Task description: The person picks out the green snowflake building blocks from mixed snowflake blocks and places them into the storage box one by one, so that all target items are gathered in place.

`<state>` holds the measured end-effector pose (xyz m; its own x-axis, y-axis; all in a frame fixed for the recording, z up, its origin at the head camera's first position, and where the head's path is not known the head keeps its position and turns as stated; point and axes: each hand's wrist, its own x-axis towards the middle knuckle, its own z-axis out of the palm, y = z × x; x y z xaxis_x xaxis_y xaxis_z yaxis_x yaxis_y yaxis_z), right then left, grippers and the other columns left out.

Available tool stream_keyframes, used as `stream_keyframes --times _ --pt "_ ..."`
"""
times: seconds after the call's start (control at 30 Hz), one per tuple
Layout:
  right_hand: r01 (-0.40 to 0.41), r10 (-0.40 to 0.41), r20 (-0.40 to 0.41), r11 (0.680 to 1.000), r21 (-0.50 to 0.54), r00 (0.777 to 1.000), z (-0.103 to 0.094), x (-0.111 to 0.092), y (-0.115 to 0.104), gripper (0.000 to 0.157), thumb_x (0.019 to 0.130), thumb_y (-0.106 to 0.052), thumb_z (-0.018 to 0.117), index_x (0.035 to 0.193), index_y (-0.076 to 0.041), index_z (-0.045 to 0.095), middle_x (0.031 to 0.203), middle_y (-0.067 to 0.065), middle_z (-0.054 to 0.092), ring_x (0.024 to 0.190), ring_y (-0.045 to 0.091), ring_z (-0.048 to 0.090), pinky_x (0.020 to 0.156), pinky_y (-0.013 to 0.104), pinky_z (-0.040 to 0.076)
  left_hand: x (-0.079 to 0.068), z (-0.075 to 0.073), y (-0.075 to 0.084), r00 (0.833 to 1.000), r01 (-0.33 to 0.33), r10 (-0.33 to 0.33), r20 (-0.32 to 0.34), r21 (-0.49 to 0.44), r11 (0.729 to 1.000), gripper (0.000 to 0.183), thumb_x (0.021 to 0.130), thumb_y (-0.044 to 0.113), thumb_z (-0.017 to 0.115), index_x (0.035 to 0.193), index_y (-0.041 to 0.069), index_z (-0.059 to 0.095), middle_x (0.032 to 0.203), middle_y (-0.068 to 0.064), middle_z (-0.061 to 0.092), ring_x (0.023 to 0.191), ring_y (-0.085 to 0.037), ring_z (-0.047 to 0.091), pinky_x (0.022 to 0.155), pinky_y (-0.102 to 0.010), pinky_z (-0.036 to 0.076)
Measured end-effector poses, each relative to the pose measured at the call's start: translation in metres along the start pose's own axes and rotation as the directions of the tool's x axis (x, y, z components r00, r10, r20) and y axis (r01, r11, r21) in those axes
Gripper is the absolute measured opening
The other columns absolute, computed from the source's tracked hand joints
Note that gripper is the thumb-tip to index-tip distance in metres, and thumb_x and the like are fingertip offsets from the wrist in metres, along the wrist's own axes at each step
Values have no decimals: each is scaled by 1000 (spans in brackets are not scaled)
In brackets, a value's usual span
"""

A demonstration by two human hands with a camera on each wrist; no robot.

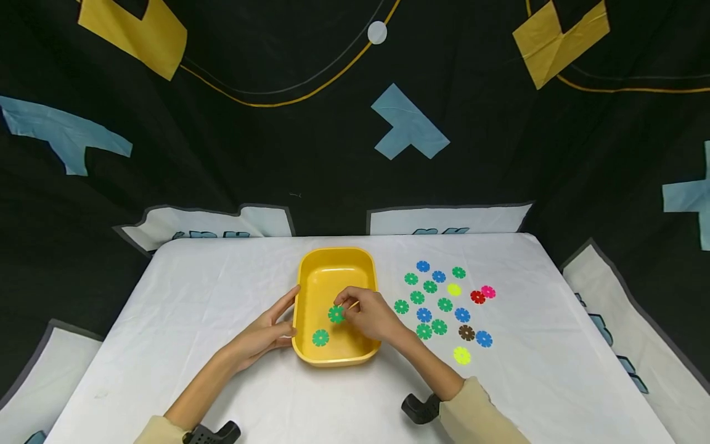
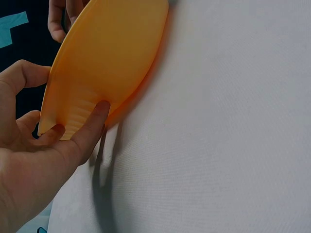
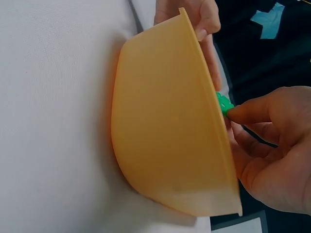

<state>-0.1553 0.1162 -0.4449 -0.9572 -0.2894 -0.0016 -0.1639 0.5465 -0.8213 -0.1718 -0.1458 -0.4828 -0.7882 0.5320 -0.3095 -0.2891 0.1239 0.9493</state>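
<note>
A yellow plastic tray (image 1: 336,365) stands on the white table between my two hands. The left hand (image 1: 259,336) rests against the tray's left side, fingers spread along the rim and outer wall. In the left wrist view the left hand's fingertip (image 2: 102,107) lies on the outer wall. Over the tray's inside, the right hand (image 1: 368,313) pinches a green notched plastic disc (image 1: 335,314) between thumb and fingers. The right wrist view shows this disc's edge just above the rim. Another green disc (image 1: 320,337) lies on the tray floor, near the front left.
To the right of the tray, several notched discs lie scattered on the white tablecloth (image 1: 532,382): green, blue (image 1: 424,315), yellow (image 1: 461,355), brown (image 1: 466,333), red (image 1: 477,297) and pink (image 1: 488,291). Behind the table hangs a black cloth (image 1: 333,166) with coloured shapes.
</note>
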Motion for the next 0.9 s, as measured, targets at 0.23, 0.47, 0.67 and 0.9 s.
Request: stream_keyframes --times 0.23,0.47,0.67,0.9 --pt "-24 25 35 999 -30 999 13 13 1 20 92 4 60 100 -12 69 84 -3 61 70 14 56 58 23 49 1 -1 1 1000 -1 1 -7 3 1000 91 87 1 58 161 32 15 167 -5 -1 131 -36 47 97 -43 51" --pt "-53 59 70 995 -83 996 20 23 7 18 91 3 61 100 -12 69 83 -3 61 72 14 55 61 23 48 -1 0 1 1000 6 -6 -2 -1 1000 91 88 1 58 161 33 14 167 -4 -2 130 -35 49 97 -42 51" --pt "-70 76 63 992 -106 995 28 32 10 18 91 2 61 98 -12 69 80 -2 60 71 14 54 62 24 46 -1 -1 1 1000 -1 1 -3 -1 1000 90 88 2 57 161 31 14 167 -5 -2 132 -36 46 97 -42 51" --pt "-104 116 90 986 -133 989 37 36 12 18 89 3 60 95 -10 70 75 -3 59 67 11 52 61 22 43 -1 -1 -1 1000 -12 12 11 0 1000 91 88 2 58 162 31 13 167 -6 -3 131 -37 47 97 -42 51"
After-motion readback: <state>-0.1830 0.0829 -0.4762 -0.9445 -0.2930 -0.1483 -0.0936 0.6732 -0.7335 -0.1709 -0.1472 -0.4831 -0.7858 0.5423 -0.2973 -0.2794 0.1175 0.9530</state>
